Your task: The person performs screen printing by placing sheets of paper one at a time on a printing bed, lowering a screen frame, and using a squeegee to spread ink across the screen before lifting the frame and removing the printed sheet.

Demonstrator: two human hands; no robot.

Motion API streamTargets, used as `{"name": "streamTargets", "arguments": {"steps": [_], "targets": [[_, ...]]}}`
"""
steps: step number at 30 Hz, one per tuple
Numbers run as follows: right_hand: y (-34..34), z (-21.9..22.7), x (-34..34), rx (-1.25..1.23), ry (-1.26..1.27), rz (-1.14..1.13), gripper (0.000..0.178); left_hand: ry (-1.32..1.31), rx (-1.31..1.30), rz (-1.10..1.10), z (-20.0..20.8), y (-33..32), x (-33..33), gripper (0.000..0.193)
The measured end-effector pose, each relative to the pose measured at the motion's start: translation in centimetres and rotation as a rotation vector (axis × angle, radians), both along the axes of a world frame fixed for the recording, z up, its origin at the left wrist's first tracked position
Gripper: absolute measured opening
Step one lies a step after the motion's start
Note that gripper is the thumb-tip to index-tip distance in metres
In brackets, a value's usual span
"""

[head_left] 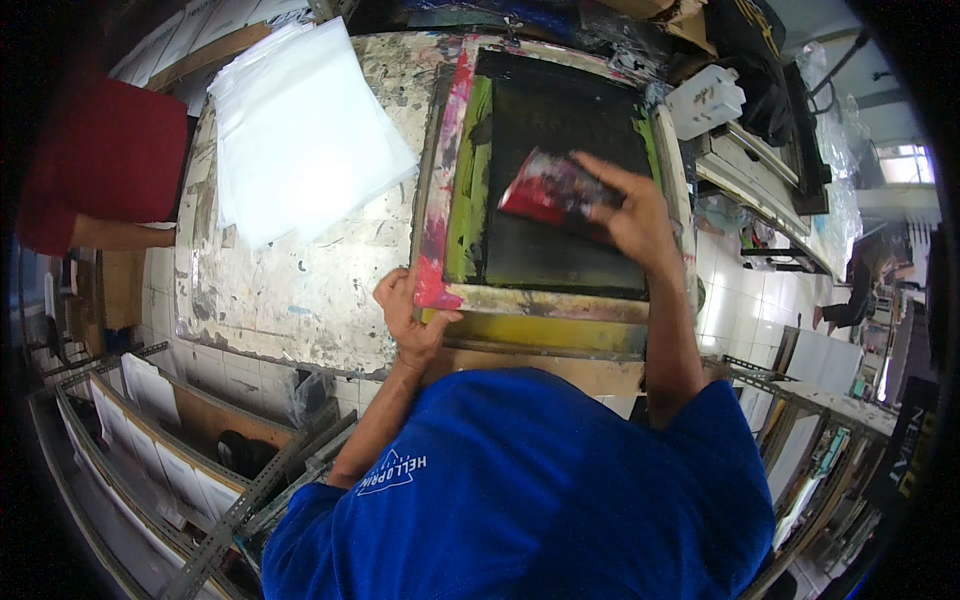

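Observation:
A screen printing frame (437, 195) lies on the stained table, its left side smeared pink and white. Inside it, a dark mesh (565, 258) has yellow-green strips along its left and right edges. My left hand (412, 320) grips the frame's near left corner, thumb and fingers closed around it. Over the mesh, my right hand (640, 222) holds a flat, red-smeared squeegee (545, 190), tilted, its index finger stretched along the far side. Whether the squeegee touches the mesh I cannot tell. Under the frame's near edge a yellow surface (550, 333) shows.
A stack of translucent white sheets (300, 140) rests on the paint-spotted table (300, 310). Another person in a dark red shirt (110, 160) stands at the left. A white plastic container (705, 102) sits beyond the frame's right side. Metal racks (230, 530) flank me.

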State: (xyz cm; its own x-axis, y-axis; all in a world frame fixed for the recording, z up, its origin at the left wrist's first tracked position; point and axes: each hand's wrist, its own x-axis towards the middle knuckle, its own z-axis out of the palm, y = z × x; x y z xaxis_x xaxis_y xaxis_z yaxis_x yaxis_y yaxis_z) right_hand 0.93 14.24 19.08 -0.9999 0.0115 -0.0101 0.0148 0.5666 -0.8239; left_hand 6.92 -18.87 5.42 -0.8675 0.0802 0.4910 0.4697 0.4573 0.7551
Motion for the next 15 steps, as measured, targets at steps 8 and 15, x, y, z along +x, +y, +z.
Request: {"name": "streamTargets", "arguments": {"steps": [8,15], "targets": [[-4.7,11.8,3.6,0.739,0.507,0.052,0.066,0.077,0.37,0.2,11.1,5.0,-5.8,0.06],[-1.9,19.0,-4.4,0.562,0.653,-0.026,0.045,0.167,0.631,0.027,10.9,9.5,-16.8,0.041]]}}
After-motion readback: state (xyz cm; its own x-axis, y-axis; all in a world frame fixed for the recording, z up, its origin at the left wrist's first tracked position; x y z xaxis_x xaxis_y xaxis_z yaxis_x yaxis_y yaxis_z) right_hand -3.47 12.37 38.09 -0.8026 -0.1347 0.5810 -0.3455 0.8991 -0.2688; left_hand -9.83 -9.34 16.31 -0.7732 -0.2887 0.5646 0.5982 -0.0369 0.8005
